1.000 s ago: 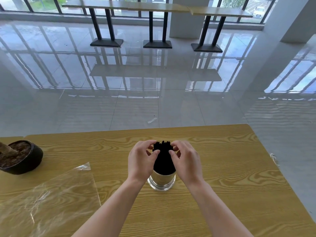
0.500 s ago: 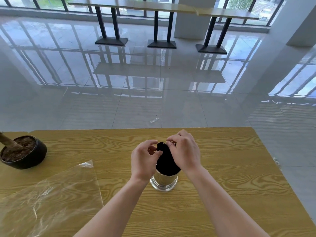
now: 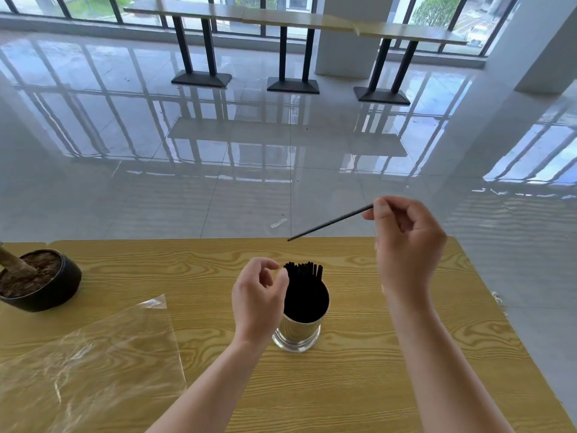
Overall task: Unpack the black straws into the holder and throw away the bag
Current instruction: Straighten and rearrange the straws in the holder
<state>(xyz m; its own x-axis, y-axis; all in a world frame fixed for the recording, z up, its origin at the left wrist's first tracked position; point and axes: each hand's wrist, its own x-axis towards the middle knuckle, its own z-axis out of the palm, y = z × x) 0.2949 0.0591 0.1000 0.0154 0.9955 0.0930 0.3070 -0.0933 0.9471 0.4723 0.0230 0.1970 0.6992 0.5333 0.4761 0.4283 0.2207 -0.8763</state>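
Observation:
A bundle of black straws (image 3: 304, 287) stands upright in a shiny metal holder (image 3: 296, 334) on the wooden table (image 3: 374, 354). My right hand (image 3: 406, 245) is raised above and to the right of the holder, pinching a single black straw (image 3: 331, 222) that slants down to the left in the air. Just left of the bundle hovers my left hand (image 3: 259, 295), its fingers curled and holding nothing. The empty clear plastic bag (image 3: 90, 370) lies flat on the table at the lower left.
A black pot with soil and a stem (image 3: 37, 279) sits at the table's left edge. The table's far edge runs just beyond the holder, with glossy tiled floor (image 3: 249, 170) past it. Tall tables (image 3: 290, 51) stand by the windows.
My right hand has lifted up and to the right away from the bundle, drawing one straw out. My left hand has let go of the bundle and stays beside it.

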